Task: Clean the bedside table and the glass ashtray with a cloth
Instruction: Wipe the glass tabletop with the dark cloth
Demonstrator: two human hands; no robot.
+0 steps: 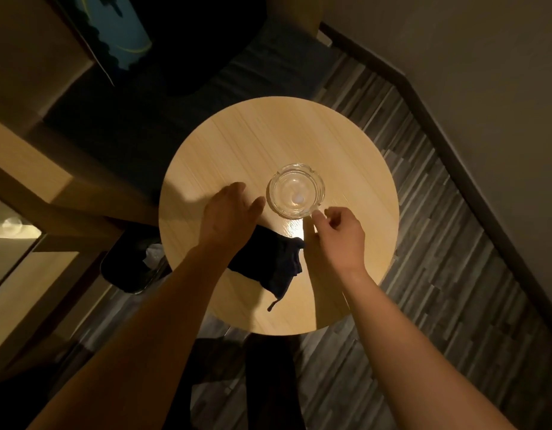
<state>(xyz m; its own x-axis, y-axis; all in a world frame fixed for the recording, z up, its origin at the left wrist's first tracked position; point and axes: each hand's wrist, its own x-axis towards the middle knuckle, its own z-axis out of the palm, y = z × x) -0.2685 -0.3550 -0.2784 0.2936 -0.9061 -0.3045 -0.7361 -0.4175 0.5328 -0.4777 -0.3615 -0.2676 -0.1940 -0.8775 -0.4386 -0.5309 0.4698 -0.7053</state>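
— Wood top, round and pale; why is the left hand flat and spread beside the ashtray?

— Likely reaching to steady it; it grasps nothing. Its forearm crosses the dark cloth, which lies crumpled on the near side, untouched.

— And the right hand?

— Fingers loosely curled, fingertips just at the ashtray's near rim, nothing held, probably about to lift it. Clear glass, notched rim, near mid-table, looks empty

A dimly lit hotel-style bedroom. A small round wooden table with a glass ashtray stands on striped grey carpet, beside a lined waste bin and pale wooden furniture.
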